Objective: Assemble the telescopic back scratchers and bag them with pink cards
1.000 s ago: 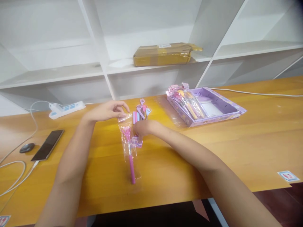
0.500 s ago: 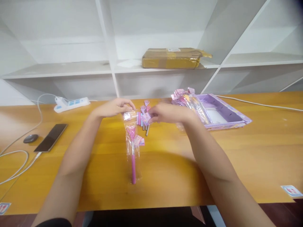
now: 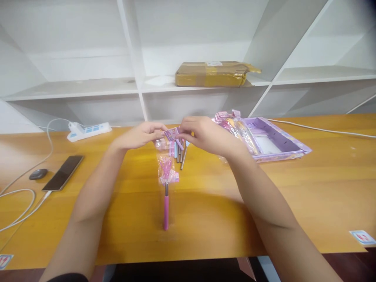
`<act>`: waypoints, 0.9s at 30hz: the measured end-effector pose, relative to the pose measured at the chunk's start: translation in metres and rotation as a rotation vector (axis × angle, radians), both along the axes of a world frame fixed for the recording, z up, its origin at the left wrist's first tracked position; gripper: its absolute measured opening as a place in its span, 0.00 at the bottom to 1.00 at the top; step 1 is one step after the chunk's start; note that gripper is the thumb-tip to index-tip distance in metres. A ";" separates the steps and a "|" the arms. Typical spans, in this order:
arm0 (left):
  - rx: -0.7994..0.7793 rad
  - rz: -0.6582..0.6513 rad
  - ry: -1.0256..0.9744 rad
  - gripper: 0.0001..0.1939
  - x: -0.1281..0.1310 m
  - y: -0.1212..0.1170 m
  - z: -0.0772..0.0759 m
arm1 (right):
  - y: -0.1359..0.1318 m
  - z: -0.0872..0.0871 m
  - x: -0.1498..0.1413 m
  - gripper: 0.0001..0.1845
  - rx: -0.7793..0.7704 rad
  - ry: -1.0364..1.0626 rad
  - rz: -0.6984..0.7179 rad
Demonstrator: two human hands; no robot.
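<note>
A pink back scratcher (image 3: 166, 211) with a hand-shaped head lies in a clear plastic bag (image 3: 161, 144) in front of me. At the bag's top, my left hand (image 3: 143, 134) is closed, thumb and fingers pinching the plastic. My right hand (image 3: 202, 133) is closed on a small purple printed card (image 3: 172, 134), tilted beside the left fingertips. Behind and below the card lie several loose back scratchers (image 3: 182, 158) with metal rods, partly hidden by my hands. A small pink card (image 3: 174, 177) rests beside the bagged scratcher's head.
To the right, a purple display box (image 3: 293, 147) holds bagged scratchers (image 3: 239, 131) heaped on its left side. On the left are a phone (image 3: 63, 173), a mouse (image 3: 38, 174) and a white power strip (image 3: 91, 131). A taped carton (image 3: 214, 74) sits on the shelf.
My right hand has raised the card up and left, toward the left fingertips, and turned it. The bag's top has shifted slightly, and the left hand stays nearly in place.
</note>
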State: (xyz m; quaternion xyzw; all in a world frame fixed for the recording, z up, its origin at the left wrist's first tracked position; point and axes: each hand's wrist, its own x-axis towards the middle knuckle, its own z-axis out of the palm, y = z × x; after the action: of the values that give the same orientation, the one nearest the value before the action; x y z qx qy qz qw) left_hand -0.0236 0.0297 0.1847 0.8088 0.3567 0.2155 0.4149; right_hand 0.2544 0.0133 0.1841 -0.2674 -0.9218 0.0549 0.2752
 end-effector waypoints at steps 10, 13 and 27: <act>-0.014 -0.025 -0.062 0.25 0.003 -0.015 0.007 | 0.005 -0.002 0.001 0.14 0.074 0.064 -0.017; -0.003 -0.025 -0.012 0.23 0.002 -0.013 0.007 | 0.008 -0.003 0.001 0.14 0.080 0.069 0.001; -0.002 0.003 0.016 0.19 0.001 -0.011 0.005 | 0.015 -0.007 0.005 0.17 0.037 0.073 0.031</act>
State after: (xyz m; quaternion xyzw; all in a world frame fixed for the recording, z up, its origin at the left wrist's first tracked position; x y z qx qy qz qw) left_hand -0.0229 0.0186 0.1899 0.8096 0.3615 0.2091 0.4125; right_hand 0.2592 0.0282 0.1769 -0.2459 -0.9160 0.0517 0.3128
